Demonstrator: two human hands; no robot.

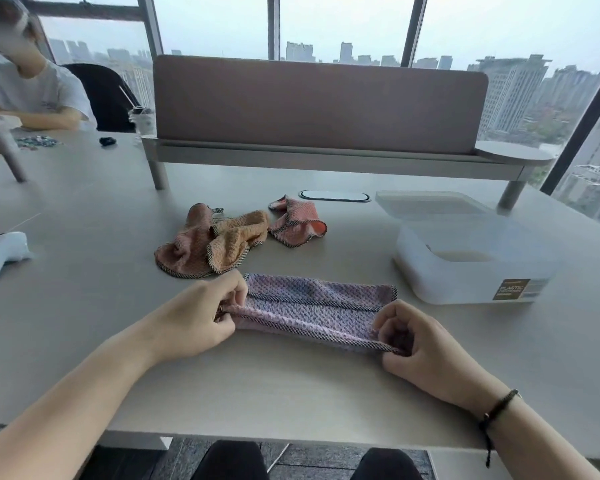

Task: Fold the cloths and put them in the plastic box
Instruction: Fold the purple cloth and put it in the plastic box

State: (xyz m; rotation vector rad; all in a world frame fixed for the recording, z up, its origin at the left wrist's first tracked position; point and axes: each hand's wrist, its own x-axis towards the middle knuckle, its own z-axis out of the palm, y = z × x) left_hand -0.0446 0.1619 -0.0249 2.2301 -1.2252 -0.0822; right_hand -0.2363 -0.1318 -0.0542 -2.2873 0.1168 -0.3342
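A purple cloth (312, 306) with a dark checked hem lies stretched across the table in front of me, its near edge lifted and folded over. My left hand (201, 317) pinches its left end and my right hand (420, 341) pinches its right end. Behind it lie a crumpled orange cloth (219, 242) and a smaller crumpled pink cloth (297, 221). The translucent plastic box (471, 268) stands open to the right of the purple cloth, with its lid (430, 202) lying just behind it.
A raised desk shelf with a brown divider panel (319, 102) runs across the back. A cable port (335, 195) sits in the table behind the cloths. A white object (0, 254) lies at the left edge. Another person sits at the far left.
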